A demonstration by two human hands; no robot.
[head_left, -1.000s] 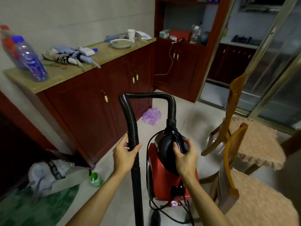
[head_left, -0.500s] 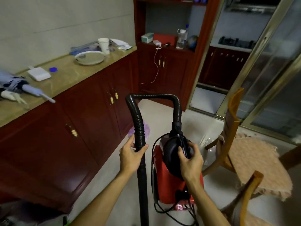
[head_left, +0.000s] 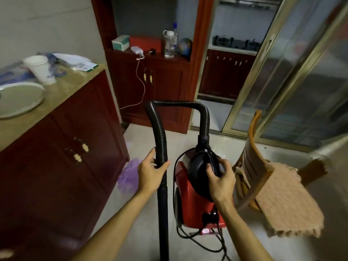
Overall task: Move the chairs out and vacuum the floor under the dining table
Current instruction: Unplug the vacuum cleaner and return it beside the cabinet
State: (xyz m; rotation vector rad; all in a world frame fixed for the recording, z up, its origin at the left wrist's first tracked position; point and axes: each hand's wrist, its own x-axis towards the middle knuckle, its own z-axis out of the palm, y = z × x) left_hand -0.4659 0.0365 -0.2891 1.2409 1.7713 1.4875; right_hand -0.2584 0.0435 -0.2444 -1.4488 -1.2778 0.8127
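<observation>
Left hand (head_left: 151,173) wraps the ribbed black plastic hose (head_left: 160,140); right hand (head_left: 221,178) clasps the red canister vacuum (head_left: 185,202) (likely to carry both)

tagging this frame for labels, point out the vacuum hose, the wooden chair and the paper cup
vacuum hose (head_left: 160,136), head view, on the ribbed upright stretch at left
wooden chair (head_left: 250,162), head view, on the slatted backrest
paper cup (head_left: 40,69), head view, on its white side wall
</observation>
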